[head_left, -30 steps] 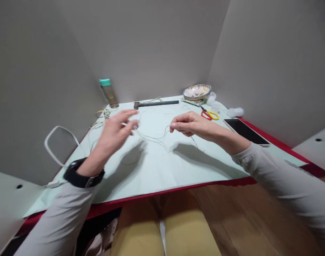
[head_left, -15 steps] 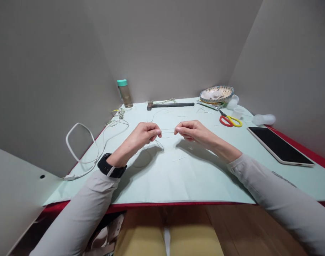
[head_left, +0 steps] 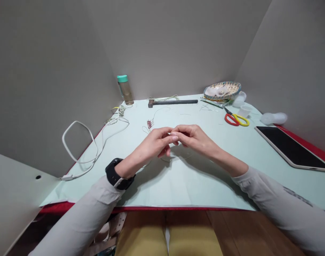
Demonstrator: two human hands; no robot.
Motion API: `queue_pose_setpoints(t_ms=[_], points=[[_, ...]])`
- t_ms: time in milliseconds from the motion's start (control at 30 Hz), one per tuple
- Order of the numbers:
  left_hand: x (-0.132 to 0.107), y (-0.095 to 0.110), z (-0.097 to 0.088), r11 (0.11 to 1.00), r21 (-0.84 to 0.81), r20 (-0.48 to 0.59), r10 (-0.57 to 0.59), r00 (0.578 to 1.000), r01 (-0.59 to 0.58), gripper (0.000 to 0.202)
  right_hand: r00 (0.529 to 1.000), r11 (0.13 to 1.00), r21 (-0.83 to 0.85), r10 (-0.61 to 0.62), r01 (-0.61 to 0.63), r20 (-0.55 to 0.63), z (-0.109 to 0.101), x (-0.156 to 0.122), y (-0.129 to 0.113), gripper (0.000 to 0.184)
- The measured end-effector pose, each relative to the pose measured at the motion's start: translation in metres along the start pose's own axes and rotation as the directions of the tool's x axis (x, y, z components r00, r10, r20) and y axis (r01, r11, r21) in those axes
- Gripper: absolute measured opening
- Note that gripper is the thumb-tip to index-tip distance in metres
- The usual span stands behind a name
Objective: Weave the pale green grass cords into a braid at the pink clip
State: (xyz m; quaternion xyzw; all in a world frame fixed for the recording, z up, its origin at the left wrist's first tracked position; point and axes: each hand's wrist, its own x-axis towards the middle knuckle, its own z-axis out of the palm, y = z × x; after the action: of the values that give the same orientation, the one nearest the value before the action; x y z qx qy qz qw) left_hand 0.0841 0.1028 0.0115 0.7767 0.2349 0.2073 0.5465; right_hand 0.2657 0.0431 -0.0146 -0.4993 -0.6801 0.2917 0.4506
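A person's two bare hands meet fingertip to fingertip above a pale green-covered bench (head_left: 210, 190), seen from the wearer's own head. The left hand (head_left: 155, 140) and the right hand (head_left: 194, 139) are both closed in a light thumb-and-finger pinch, seemingly on a fine thread (head_left: 178, 160); the strand right between the tips is hidden, while faint loops of it show below the hands. Just beyond the left hand, a small dark red piece (head_left: 149, 124) lies with thin strands beside it; whether they join is unclear. The thread looks nearly weightless and limp, likely to curl and tangle, and perhaps slippery between smooth fingertips. It seems best held by the very tips, close to the working spot, with a gentle pull, since so fine a strand could snap or slip. Farther back lies a hammer (head_left: 175, 102); to the right are scissors (head_left: 236, 120) with red and yellow handles and a dark-screened tablet (head_left: 293, 147)
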Motion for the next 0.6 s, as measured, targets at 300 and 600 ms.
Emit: queue_pose_setpoints(t_ms=[300, 600], points=[[-0.004, 0.001, -0.003, 0.999, -0.03, -0.148, -0.016, 0.989, 0.012, 0.032, 1.0, 0.987, 0.159, 0.004, -0.007, 0.017, -0.001, -0.006, -0.012, 0.03], [-0.013, 0.004, -0.011, 0.997, -0.079, -0.116, -0.02, 0.993, 0.011, 0.034, 0.998, 0.982, 0.186, 0.028, -0.018, -0.052, -0.025, -0.013, -0.014, 0.038]])
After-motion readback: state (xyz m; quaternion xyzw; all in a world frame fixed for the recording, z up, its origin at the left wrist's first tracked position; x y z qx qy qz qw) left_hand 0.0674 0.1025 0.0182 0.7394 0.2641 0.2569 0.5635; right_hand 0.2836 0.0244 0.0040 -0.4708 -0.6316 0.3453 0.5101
